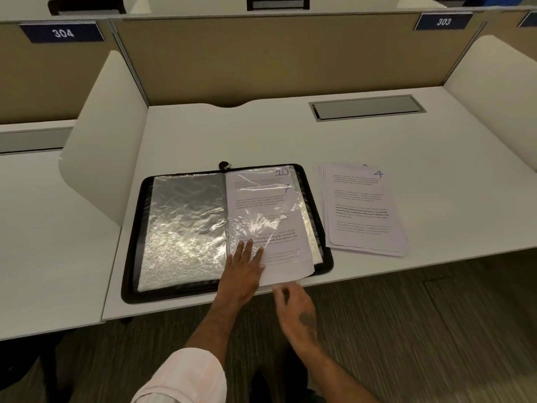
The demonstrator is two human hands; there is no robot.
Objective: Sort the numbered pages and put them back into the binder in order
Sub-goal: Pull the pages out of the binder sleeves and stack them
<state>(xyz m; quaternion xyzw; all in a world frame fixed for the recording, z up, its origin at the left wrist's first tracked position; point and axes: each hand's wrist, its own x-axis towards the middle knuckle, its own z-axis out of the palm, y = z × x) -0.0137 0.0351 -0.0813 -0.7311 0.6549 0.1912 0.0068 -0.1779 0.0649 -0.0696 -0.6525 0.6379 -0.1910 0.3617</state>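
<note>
Fingers [248, 250] of left hand [242, 269]: straight, pressing plastic sleeve [261, 222] over page 7 [290, 266], binder [132, 242] right half. Right hand [296, 312]: blurred at binder's near edge, grasp not discernible. Loose pages [363, 210], 4 uppermost: just right of binder.

Behind black open zip binder [131, 245]: bare white desk [232, 135], then tan partition [261, 59].
Right of it: stack of white printed pages [363, 210].
Left: curved white side divider [107, 141].
</note>
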